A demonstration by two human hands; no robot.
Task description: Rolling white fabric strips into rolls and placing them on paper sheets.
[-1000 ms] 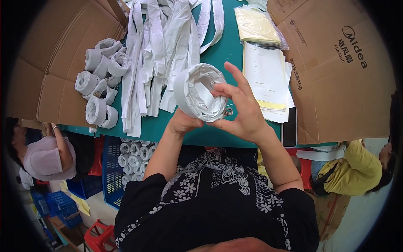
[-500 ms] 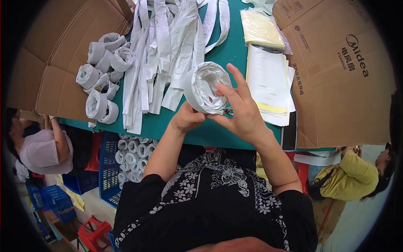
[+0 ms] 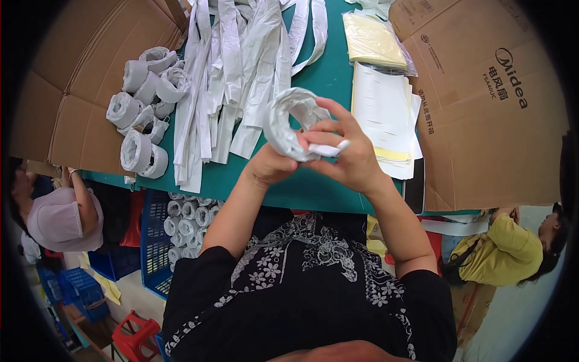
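Observation:
Above the near part of the green table (image 3: 338, 78) I hold a white coiled strip (image 3: 278, 123), wound into a ring with a wrinkled, shiny surface. My left hand (image 3: 271, 166) grips its lower left edge, thumb pressed against the bottom. The fingers of my right hand (image 3: 353, 154) are bent into and around its right side. A short flat white end sticks out between those right fingers. Past the coil lie many long, flat white strips (image 3: 238, 66), spread loosely. Several finished-looking white coils (image 3: 137, 151) are heaped to their left.
Cardboard boxes stand at the left (image 3: 90, 78) and right (image 3: 482, 120). Papers (image 3: 380, 114) and a bagged yellow stack (image 3: 374, 42) lie on the right. A blue basket (image 3: 155, 241) below the table holds more coils. Two people (image 3: 66, 217) (image 3: 506, 250) sit at either side.
My right fingers have closed in on the coil's right side, and a flat white end now shows between them. The coil has tilted slightly. A small metal piece by my right thumb is out of sight.

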